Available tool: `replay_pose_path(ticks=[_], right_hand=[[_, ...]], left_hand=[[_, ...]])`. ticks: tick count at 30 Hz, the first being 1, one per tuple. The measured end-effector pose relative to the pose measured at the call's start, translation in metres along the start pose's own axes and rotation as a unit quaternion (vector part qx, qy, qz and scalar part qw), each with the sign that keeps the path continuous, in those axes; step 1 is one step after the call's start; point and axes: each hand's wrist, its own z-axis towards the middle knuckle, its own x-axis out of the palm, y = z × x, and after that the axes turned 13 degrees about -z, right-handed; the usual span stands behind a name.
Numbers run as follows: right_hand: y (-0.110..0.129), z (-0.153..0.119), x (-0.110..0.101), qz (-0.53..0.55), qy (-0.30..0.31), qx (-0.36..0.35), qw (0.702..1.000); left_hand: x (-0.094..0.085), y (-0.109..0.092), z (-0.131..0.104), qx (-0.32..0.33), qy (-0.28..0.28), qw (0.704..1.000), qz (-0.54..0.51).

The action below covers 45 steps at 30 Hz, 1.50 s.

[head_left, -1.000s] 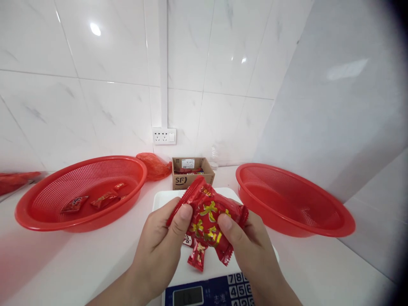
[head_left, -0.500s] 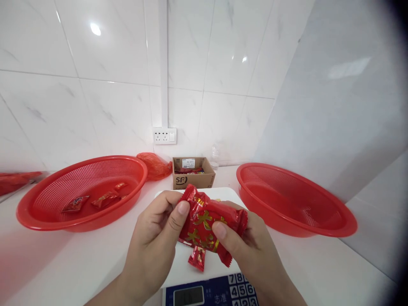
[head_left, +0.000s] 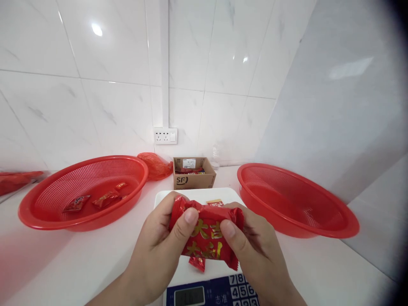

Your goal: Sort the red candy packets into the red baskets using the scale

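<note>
A shiny red packet [head_left: 207,233] with gold characters is held level over a white scale [head_left: 191,272] with a blue keypad panel. My left hand [head_left: 159,238] grips its left end, the thumb on top. Its right end is pinched by my right hand [head_left: 258,242], again with the thumb on the front. Beneath the packet, a small red wrapped piece [head_left: 197,264] lies on the scale's plate. Another red and yellow piece [head_left: 215,202] shows behind the packet, partly hidden.
At the left, a red basket [head_left: 81,223] holds several red packets. A second red basket [head_left: 299,204] stands at the right. Behind the scale are a cardboard box [head_left: 194,182] with packets, a red plastic bag [head_left: 154,166] and a clear bottle [head_left: 215,157].
The packet has turned from a slant to nearly level, its left end moving down and left. My thumbs have shifted slightly on it. The piece behind it shows more.
</note>
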Motion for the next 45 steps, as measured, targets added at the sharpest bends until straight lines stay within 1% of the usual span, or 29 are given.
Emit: replay_pose_path(ticks=[3,5,9,13,17,19,20,24,27,29,32,35,38,40,42,44,45], right_hand=[[-0.002,-0.001,0.0,-0.005,-0.021,-0.008,1.0],[-0.002,-0.001,0.001,-0.028,-0.046,-0.009,0.999],[-0.003,-0.002,0.003,-0.074,-0.1,-0.027,0.992],[-0.002,-0.002,0.005,-0.09,-0.144,-0.062,0.983],[0.0,-0.002,0.006,-0.094,-0.173,-0.086,0.977],[0.001,-0.002,0.005,-0.111,-0.187,-0.096,0.971],[0.001,-0.001,0.005,-0.122,-0.196,-0.105,0.967],[-0.001,0.001,0.002,-0.177,-0.221,-0.146,0.948],[-0.003,0.002,0.001,-0.216,-0.224,-0.162,0.937],[-0.004,0.003,0.001,-0.229,-0.226,-0.168,0.932],[-0.004,0.003,0.001,-0.232,-0.225,-0.166,0.932],[-0.003,0.001,0.0,-0.218,-0.211,-0.139,0.943],[-0.003,0.0,-0.002,-0.172,-0.173,-0.107,0.964],[-0.004,0.001,-0.005,-0.132,-0.117,-0.101,0.979],[-0.004,0.002,-0.007,-0.088,-0.029,-0.107,0.99],[-0.003,0.003,-0.01,-0.054,0.053,-0.112,0.991],[-0.002,0.004,-0.011,-0.046,0.079,-0.113,0.989]], left_hand=[[-0.002,0.002,-0.002,0.016,-0.01,0.999,0.029],[-0.003,0.004,-0.002,0.036,-0.03,0.998,0.032],[-0.002,0.007,-0.003,0.064,-0.048,0.996,0.041],[0.003,0.011,-0.004,0.087,-0.079,0.993,0.024],[0.008,0.014,-0.006,0.091,-0.1,0.991,-0.005],[0.01,0.013,-0.006,0.08,-0.108,0.991,-0.02],[0.01,0.012,-0.006,0.069,-0.103,0.992,-0.026],[0.011,0.007,-0.006,0.029,-0.058,0.997,-0.029],[0.014,0.005,-0.006,-0.02,-0.024,0.999,-0.018],[0.016,0.004,-0.006,-0.045,-0.018,0.999,-0.017],[0.018,0.004,-0.006,-0.049,-0.025,0.998,-0.019],[0.018,0.004,-0.006,-0.049,-0.04,0.998,-0.011],[0.017,0.002,-0.006,-0.052,-0.036,0.998,-0.015],[0.016,0.001,-0.006,-0.049,-0.03,0.998,-0.026],[0.014,0.0,-0.005,-0.051,-0.024,0.998,-0.037],[0.012,0.0,-0.004,-0.056,-0.014,0.997,-0.052],[0.011,0.0,-0.004,-0.061,-0.009,0.996,-0.059]])
